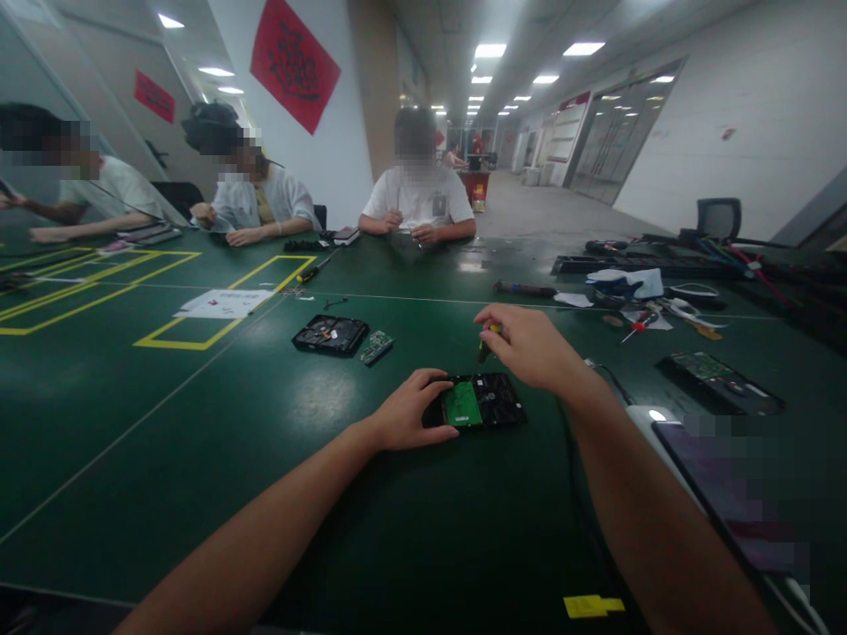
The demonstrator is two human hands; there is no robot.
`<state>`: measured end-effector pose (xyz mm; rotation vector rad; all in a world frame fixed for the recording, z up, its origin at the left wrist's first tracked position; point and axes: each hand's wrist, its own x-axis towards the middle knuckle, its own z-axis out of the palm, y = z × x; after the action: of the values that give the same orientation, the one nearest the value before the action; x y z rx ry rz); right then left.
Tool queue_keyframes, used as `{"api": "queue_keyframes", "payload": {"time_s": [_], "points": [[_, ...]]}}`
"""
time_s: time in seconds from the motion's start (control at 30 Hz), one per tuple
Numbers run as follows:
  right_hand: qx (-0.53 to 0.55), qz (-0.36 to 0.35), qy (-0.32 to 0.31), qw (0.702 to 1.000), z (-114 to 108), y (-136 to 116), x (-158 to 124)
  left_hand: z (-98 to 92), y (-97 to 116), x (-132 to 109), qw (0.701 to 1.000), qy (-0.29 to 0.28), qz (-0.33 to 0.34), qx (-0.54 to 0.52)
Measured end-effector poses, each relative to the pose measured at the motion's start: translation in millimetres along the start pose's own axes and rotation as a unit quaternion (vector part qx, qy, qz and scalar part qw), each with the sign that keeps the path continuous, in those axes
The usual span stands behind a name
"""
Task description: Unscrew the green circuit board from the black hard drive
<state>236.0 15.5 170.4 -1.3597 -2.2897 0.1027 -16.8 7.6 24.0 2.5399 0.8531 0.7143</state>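
Note:
A hard drive (499, 401) lies on the green table with its green circuit board (462, 404) facing up. My left hand (416, 410) grips the drive's left end, thumb along the near edge and fingers on the far one. Above the drive's far edge, my right hand (522, 339) is closed around a screwdriver (485, 348) with a yellow and black handle. The screwdriver stands nearly upright, its tip pointing down at the drive; whether it touches a screw is too small to tell.
Beyond my left hand lie an opened hard drive (330, 335) and a loose circuit board (377, 347). To the right are another drive (721, 383), a laptop (721, 503), and a white-and-blue glove (625, 283). A paper sheet (221, 303) lies left. Several people sit across the table (165, 423).

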Motion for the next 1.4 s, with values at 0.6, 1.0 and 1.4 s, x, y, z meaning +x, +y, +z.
{"api": "queue_keyframes", "payload": {"time_s": [0.6, 1.0, 1.4], "points": [[0.025, -0.032, -0.006, 0.999, -1.1, -0.8, -1.7, 0.9, -1.3, -2.2, 1.000, -0.014, -0.021, 0.002], [-0.017, -0.013, 0.005, 1.000, -2.4, -4.8, 0.9, 1.7, -3.7, -1.1, 1.000, -0.020, -0.017, 0.004], [-0.023, -0.032, -0.005, 0.999, 1.4, -6.2, 0.1, 0.4, -1.2, -0.4, 1.000, -0.011, -0.008, 0.004]]}}
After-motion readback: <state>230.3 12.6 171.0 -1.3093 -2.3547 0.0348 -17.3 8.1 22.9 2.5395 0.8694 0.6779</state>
